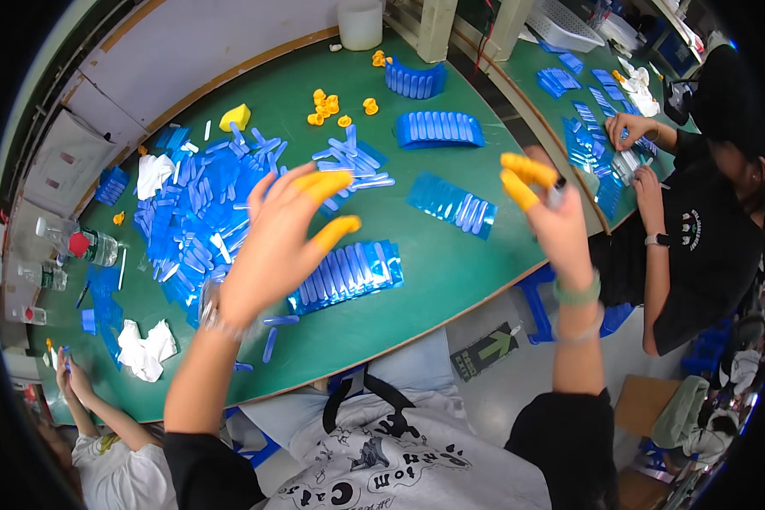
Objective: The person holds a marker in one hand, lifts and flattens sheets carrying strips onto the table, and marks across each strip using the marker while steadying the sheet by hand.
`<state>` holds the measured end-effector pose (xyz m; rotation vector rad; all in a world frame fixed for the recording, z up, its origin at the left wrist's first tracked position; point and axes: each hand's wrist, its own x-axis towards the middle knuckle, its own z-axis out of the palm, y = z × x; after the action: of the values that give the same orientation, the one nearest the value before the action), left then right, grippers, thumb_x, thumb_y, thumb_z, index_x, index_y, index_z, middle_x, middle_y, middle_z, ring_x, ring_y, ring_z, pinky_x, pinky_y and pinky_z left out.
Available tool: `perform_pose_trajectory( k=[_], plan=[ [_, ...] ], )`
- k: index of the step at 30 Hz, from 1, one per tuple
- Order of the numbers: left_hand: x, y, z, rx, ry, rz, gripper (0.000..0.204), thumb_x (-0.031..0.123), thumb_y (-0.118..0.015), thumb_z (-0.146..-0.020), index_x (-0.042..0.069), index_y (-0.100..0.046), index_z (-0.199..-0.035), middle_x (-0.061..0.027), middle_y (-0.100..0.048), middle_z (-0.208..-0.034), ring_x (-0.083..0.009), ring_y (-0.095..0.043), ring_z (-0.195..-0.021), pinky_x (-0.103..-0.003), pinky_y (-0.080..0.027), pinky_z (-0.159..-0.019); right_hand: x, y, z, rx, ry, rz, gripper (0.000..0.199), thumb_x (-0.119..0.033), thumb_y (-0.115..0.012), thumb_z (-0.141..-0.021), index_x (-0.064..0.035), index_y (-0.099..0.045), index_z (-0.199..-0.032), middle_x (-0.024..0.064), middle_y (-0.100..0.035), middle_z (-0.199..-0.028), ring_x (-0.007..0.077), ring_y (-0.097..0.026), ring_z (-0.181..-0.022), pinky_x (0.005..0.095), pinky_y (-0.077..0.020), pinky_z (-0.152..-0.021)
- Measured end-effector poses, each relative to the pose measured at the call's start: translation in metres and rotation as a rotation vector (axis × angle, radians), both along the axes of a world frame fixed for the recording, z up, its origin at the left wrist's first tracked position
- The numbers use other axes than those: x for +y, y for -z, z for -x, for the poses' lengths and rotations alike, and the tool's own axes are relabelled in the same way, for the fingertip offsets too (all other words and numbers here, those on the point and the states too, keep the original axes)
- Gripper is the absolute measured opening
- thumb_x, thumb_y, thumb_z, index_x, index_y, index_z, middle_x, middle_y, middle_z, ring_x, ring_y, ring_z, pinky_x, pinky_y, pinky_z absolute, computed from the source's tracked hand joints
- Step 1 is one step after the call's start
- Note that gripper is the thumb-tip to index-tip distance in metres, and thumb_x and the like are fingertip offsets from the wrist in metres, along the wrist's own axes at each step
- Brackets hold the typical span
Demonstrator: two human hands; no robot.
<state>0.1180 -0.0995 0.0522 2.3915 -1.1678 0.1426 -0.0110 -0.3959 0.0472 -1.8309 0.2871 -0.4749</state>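
My left hand (pixel 276 242) is above the table with its fingers apart, yellow finger cots on some of them, nothing in its grasp. Below it lies a blue film sheet with a row of clear-blue strips (pixel 348 276). A large pile of loose blue strips and film (pixel 200 200) spreads to its left. My right hand (pixel 561 225), also in yellow finger cots, is raised near the table's right edge, fingers curled. A small dark and grey thing shows at its fingers, too blurred to name. Nearest to it is a partly filled blue film sheet (pixel 452 204).
Curved blue strip panels (pixel 439 129) stand at the back right, near small yellow plastic parts (pixel 323 106). A yellow block (pixel 235 117), white cloths (pixel 147 348) and plastic bottles (pixel 76 242) are on the left. Co-workers sit at right (pixel 688 187) and lower left (pixel 115 459).
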Motion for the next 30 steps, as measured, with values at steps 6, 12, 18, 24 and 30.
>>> perform_pose_trajectory(
  k=[6, 12, 18, 24, 30],
  plan=[
    [-0.105, 0.018, -0.072, -0.102, 0.055, -0.221, 0.080, 0.049, -0.075, -0.081, 0.011, -0.045, -0.145, -0.0152, -0.051, -0.143, -0.0358, -0.033, -0.143, -0.054, -0.019, -0.115, -0.074, 0.018, -0.094, 0.239, -0.248, 0.675, 0.090, -0.043, -0.086, -0.071, 0.0011, -0.048, -0.140, 0.0196, -0.051, -0.134, 0.0286, -0.047, -0.128, 0.0353, -0.0374, -0.108],
    [-0.144, 0.028, -0.100, 0.156, 0.075, -0.268, 0.102, 0.048, -0.083, -0.071, 0.004, -0.035, -0.149, -0.0139, -0.059, -0.133, -0.0315, -0.038, -0.139, -0.062, -0.018, -0.111, -0.086, 0.026, -0.132, 0.341, -0.351, 0.750, 0.089, -0.043, -0.088, -0.066, -0.0026, -0.052, -0.137, 0.0191, -0.053, -0.134, 0.0315, -0.050, -0.127, 0.0369, -0.0387, -0.108],
    [-0.143, 0.035, -0.102, 0.018, 0.057, -0.240, 0.091, 0.046, -0.085, -0.067, 0.011, -0.049, -0.143, -0.0115, -0.062, -0.127, -0.0271, -0.047, -0.132, -0.063, -0.018, -0.110, -0.088, 0.033, -0.123, 0.152, -0.349, 0.697, 0.075, -0.036, -0.088, -0.065, -0.0018, -0.061, -0.126, 0.0184, -0.064, -0.119, 0.0319, -0.061, -0.112, 0.0376, -0.0475, -0.098],
    [-0.134, 0.037, -0.092, -0.136, 0.071, -0.153, 0.090, 0.043, -0.086, -0.068, 0.016, -0.047, -0.145, -0.0146, -0.058, -0.131, -0.0284, -0.044, -0.134, -0.060, -0.018, -0.113, -0.071, 0.038, -0.109, 0.008, -0.194, 0.758, 0.063, -0.023, -0.084, -0.071, -0.0095, -0.058, -0.127, 0.0122, -0.064, -0.118, 0.0330, -0.063, -0.106, 0.0395, -0.0503, -0.093],
    [-0.124, 0.034, -0.083, -0.164, 0.066, -0.102, 0.080, 0.046, -0.084, -0.070, 0.015, -0.055, -0.138, -0.0114, -0.059, -0.117, -0.0311, -0.044, -0.127, -0.054, -0.022, -0.111, -0.063, 0.040, -0.092, -0.035, -0.141, 0.895, 0.060, -0.011, -0.077, -0.072, -0.0144, -0.056, -0.127, 0.0078, -0.060, -0.121, 0.0317, -0.065, -0.095, 0.0396, -0.0557, -0.079]
  ],
)
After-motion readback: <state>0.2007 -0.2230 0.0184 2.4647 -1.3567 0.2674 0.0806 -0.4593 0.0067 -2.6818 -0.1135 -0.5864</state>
